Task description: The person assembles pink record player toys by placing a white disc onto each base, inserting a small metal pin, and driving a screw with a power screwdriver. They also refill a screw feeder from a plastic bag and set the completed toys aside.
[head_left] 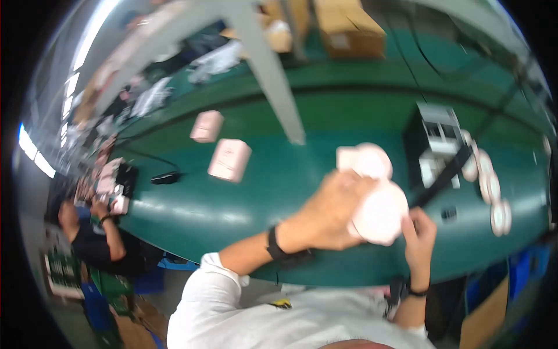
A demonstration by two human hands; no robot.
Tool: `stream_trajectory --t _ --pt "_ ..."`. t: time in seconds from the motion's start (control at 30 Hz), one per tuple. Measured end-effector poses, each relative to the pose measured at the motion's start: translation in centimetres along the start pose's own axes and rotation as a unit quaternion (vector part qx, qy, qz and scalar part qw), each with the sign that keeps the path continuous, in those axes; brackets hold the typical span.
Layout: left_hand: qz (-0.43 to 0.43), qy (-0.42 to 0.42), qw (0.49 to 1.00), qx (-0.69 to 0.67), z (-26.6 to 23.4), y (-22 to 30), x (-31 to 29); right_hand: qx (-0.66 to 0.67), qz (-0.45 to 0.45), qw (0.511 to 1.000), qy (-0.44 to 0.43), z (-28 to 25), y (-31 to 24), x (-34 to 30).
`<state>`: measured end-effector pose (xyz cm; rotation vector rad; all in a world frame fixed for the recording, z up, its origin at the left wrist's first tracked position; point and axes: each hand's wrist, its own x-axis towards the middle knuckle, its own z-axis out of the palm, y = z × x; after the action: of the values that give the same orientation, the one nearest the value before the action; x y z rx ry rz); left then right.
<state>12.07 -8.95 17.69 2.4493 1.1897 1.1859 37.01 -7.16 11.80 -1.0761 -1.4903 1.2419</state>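
My left hand (330,210) is closed round a pale pink, round, flat-faced object (381,213), held over the table; blur hides its exact kind. Its right edge meets the fingertips of my right hand (419,234), with thumb and fingers pinching there. Just beyond my left fingers is a second pale pink round piece (374,159), with a squarish pink part (346,156) beside it. Whether that piece rests on the table or touches my left hand, I cannot tell.
Two pink boxes (230,160) stand left on the green table (279,198). A black-and-silver device (436,131) and several round pink pieces (488,180) are at right. A grey post (273,81) rises mid-table. A co-worker (102,241) sits far left; a carton (351,38) lies at the back.
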Motion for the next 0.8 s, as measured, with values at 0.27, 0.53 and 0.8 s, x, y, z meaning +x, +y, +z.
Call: stream_trajectory --t 0.27,0.53,0.8 --pt "-0.085 -0.069 0.994 0.024 4.6 -2.0 1.0 0.077 0.070 0.995 -0.006 -2.7 3.6 1.8" --pt "-0.110 -0.084 0.990 -0.018 6.6 -1.9 -0.1 0.075 0.105 0.991 -0.021 -3.6 5.1 0.6" --pt "-0.117 -0.074 0.990 -0.018 7.1 -1.8 -1.1 0.072 0.107 0.992 0.013 -3.0 5.0 0.9"
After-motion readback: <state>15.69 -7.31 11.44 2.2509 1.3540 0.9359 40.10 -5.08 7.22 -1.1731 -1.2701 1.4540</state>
